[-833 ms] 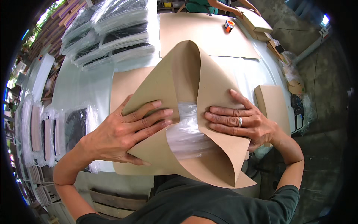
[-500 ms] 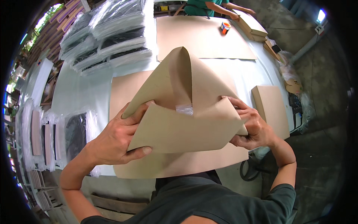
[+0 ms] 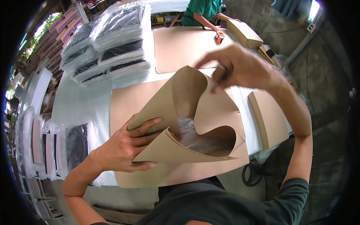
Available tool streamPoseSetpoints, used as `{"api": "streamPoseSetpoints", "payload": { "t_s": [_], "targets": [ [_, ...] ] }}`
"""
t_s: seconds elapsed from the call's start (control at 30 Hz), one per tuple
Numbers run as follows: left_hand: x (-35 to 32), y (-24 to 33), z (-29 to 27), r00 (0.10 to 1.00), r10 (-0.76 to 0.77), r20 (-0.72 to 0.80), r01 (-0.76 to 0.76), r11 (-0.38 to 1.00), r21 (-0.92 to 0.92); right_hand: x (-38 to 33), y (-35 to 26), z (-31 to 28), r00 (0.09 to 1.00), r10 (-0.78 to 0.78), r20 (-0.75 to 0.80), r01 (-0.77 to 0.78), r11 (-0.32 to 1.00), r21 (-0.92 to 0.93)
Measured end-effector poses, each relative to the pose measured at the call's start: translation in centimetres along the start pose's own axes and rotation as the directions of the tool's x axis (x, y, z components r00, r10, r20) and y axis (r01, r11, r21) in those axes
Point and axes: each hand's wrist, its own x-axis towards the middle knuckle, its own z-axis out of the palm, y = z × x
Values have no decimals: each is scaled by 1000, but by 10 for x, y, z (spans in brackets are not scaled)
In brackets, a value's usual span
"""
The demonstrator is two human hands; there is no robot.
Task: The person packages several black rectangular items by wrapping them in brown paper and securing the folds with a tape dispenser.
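Observation:
A brown kraft paperboard sheet [image 3: 150,108], bent inward into curled flaps, stands in front of me. Clear plastic film [image 3: 190,132] shows in the hollow between its flaps. My left hand [image 3: 122,144] grips the sheet's left side, fingers over the folds and thumb beneath the lower edge. Raised at the upper right, my right hand [image 3: 243,69] is blurred; its curved fingers are apart beside the top flap, with nothing visible in them. Under the bent sheet lies a larger flat brown sheet [image 3: 125,99] on the pale tabletop [image 3: 86,101].
Plastic-wrapped stacks [image 3: 120,33] rise at the far left; more wrapped bundles [image 3: 75,144] stand nearer. Flat brown sheets [image 3: 180,48] lie across the table, with an orange-and-dark roll [image 3: 220,36] on them. A long brown box [image 3: 268,118] sits right. A co-worker in green [image 3: 200,11] touches another box [image 3: 243,32].
My right hand has let go of the sheet's right side and risen toward its top. That side has sprung into a curl, showing more plastic film. My left hand keeps its grip.

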Motion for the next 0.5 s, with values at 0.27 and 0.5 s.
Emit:
{"api": "streamPoseSetpoints", "payload": {
  "t_s": [0.27,0.5],
  "targets": [
    [-21,-6,50,819,-176,-546,146,984,-99,109,-80,23,792,-471,389,605,689,-398],
    [-18,-1,58,652,-592,-473,259,761,-595,146,-102,100,693,10,721,611,522,-595]
  ]
}}
